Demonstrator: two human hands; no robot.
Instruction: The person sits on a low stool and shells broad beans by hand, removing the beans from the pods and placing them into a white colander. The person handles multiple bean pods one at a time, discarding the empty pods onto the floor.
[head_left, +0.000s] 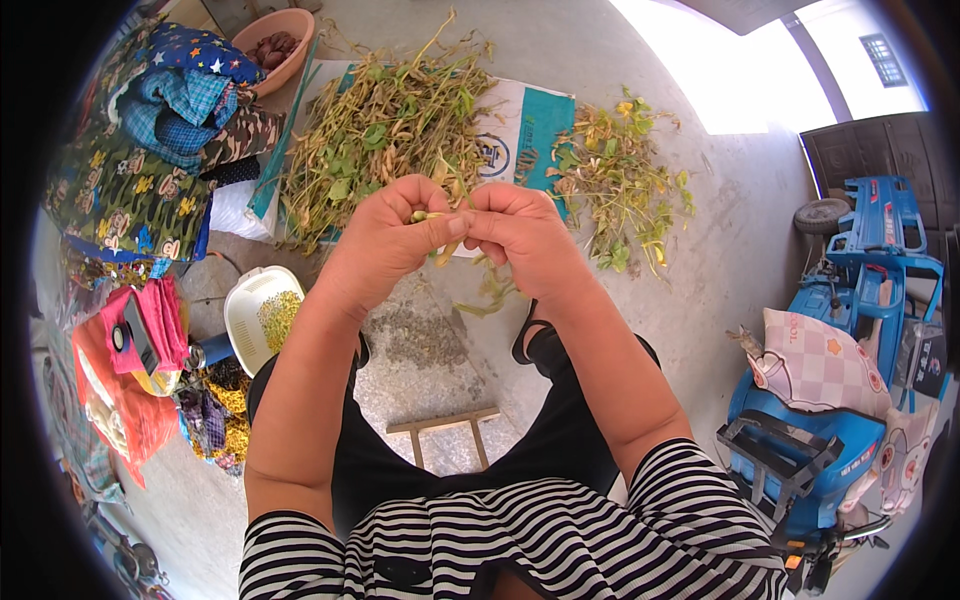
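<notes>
Above the floor, in the middle of the head view, my left hand (397, 234) and my right hand (523, 234) meet at the thumbs. Between their fingertips is a yellowish bean pod (445, 253), mostly covered by the fingers. A green bean (418, 217) shows at my left thumb. A thin plant stem below my right hand carries pale pods (491, 292); whether the hand holds it I cannot tell. Beyond both hands a heap of drying bean plants (382, 127) lies on a white and green woven sack (546, 127).
A smaller heap of bean plants (626, 180) lies right of the sack. At left stands a white plastic basket (241, 300) holding shelled beans (280, 319), near piled cloths (127, 202). A pink basin (296, 56) is behind. A blue three-wheeled vehicle (817, 450) stands at right.
</notes>
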